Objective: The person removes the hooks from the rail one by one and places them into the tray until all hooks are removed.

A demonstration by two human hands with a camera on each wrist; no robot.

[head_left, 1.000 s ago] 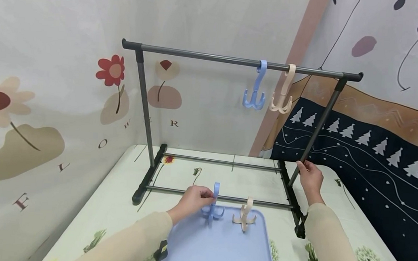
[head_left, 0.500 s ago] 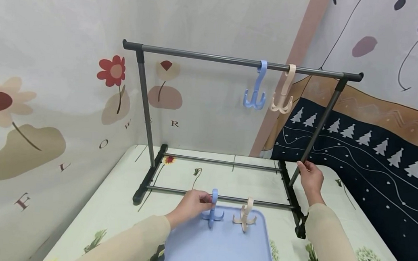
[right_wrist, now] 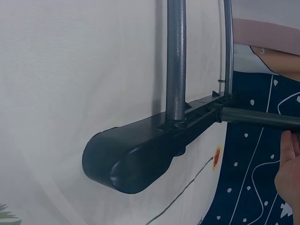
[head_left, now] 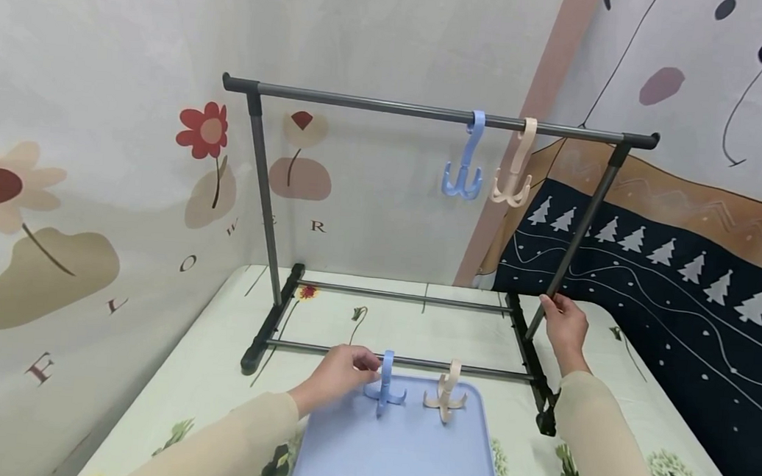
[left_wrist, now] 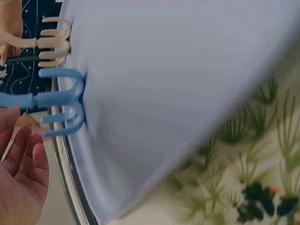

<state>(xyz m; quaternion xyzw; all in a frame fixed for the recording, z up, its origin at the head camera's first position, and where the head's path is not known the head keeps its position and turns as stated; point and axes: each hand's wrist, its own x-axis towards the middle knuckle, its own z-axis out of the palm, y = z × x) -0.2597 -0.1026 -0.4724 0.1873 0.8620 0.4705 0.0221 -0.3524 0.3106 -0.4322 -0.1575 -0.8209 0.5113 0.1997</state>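
A blue multi-prong hanging hook (head_left: 385, 386) stands upright on its prongs on the blue tray (head_left: 399, 453). My left hand (head_left: 343, 372) is at its left side, fingers loosely bent; in the left wrist view the thumb tip of the left hand (left_wrist: 21, 173) lies close to the stem, and contact is hard to tell. Right of it stands a beige hook (head_left: 446, 394). My right hand (head_left: 565, 328) grips the right post of the dark metal clothes rack (head_left: 377, 105), low down; most of its fingers are hidden. Another blue hook (head_left: 466, 155) and beige hook (head_left: 515, 162) hang from the top bar.
The rack's black foot (right_wrist: 136, 154) rests on the flower-print tablecloth (head_left: 223, 404). Its lower crossbar (head_left: 478, 371) passes just behind the tray. A printed cloth backdrop (head_left: 382, 31) rises behind the rack, and dark patterned fabric (head_left: 649, 301) lies at the right.
My left hand has moved left and slightly down, its fingertips drawing off the blue hook. That hook has shifted slightly left and down. The right hand stays on the post.
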